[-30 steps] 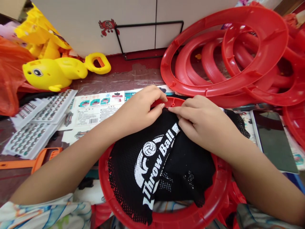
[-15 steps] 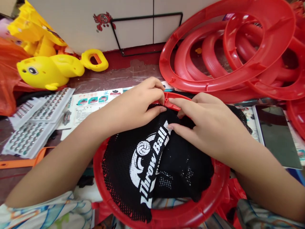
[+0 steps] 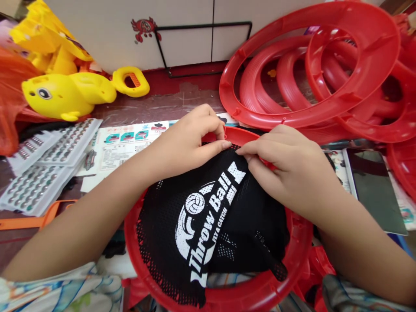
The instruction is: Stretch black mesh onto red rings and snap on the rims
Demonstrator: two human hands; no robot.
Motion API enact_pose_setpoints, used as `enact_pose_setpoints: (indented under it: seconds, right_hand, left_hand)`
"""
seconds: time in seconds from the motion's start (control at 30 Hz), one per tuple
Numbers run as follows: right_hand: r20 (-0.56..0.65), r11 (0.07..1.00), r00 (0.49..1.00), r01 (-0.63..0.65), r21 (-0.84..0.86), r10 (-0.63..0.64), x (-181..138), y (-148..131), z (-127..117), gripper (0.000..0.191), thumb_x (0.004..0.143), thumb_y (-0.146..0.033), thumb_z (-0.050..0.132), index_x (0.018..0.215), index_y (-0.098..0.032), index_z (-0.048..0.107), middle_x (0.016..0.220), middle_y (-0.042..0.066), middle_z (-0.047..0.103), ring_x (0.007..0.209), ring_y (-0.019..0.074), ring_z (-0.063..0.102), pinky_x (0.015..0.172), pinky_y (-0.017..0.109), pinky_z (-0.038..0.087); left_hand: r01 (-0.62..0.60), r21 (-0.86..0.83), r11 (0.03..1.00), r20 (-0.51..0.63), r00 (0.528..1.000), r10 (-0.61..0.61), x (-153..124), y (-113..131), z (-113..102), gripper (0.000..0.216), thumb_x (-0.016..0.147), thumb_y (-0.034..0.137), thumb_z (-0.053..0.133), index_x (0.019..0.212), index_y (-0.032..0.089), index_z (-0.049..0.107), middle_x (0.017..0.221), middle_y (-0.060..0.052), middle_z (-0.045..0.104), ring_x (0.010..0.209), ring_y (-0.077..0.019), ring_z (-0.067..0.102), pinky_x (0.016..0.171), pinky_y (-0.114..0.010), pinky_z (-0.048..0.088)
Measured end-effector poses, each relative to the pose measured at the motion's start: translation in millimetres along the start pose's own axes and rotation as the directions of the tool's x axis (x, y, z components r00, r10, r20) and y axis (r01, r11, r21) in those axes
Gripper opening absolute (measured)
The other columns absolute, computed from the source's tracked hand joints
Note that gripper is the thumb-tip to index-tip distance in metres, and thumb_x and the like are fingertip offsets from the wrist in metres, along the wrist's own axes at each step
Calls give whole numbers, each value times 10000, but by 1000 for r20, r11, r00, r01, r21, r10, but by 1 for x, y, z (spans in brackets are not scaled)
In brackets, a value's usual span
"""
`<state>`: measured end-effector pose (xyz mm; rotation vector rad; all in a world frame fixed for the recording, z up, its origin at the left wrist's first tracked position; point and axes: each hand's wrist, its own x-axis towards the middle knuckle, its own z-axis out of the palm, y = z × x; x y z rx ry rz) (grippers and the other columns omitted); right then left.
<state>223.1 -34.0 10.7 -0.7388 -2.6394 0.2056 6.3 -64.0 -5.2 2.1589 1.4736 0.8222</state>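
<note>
A red plastic ring (image 3: 137, 266) lies in front of me, with a black mesh net (image 3: 253, 208) bunched across its opening. White "Throw Ball" lettering (image 3: 208, 227) runs diagonally over the cloth. At the ring's far side, my left hand (image 3: 190, 141) is closed, its fingers curled at the rim and its thumb pressing the net's edge. My right hand (image 3: 286, 167) pinches the net's edge between thumb and forefinger, just right of the left thumb. Its other fingers are folded, partly hiding the rim.
Several red rings (image 3: 234, 104) are piled at back right, above a dark flat panel (image 3: 373, 186). Yellow duck-like toys (image 3: 68, 95) lie at back left. Nearer sit clear trays of small round parts (image 3: 35, 186) and an orange strap-like piece (image 3: 26, 223). A black wire frame (image 3: 201, 26) leans at the back.
My right thumb and forefinger have closed on the net's edge, pulling it toward the rim. The printed part is spread flatter, showing more lettering. The left hand stays at the rim.
</note>
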Motion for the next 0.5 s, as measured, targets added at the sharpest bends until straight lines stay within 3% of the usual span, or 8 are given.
enact_pose_setpoints:
  seconds: [0.17,0.5]
  right_hand:
    - [2,997,999,33,-74,-33,0,2,3,291,950,-165,466,998,-164,754,847,66,727,786,208,612,775,379,492]
    - [-17,990,998,53,-129,-56,0,1,2,299,939,-123,473,987,-105,768,820,93,706,774,234,574,786,381,501]
  left_hand:
    - [11,41,999,-44,999,-9,0,0,6,155,919,274,565,784,196,565,928,-45,604,1010,-232,618,883,-393,490]
    - [-1,57,998,-68,998,5,2,2,8,206,928,239,570,735,204,510,902,-79,587,901,-229,587,827,-419,495]
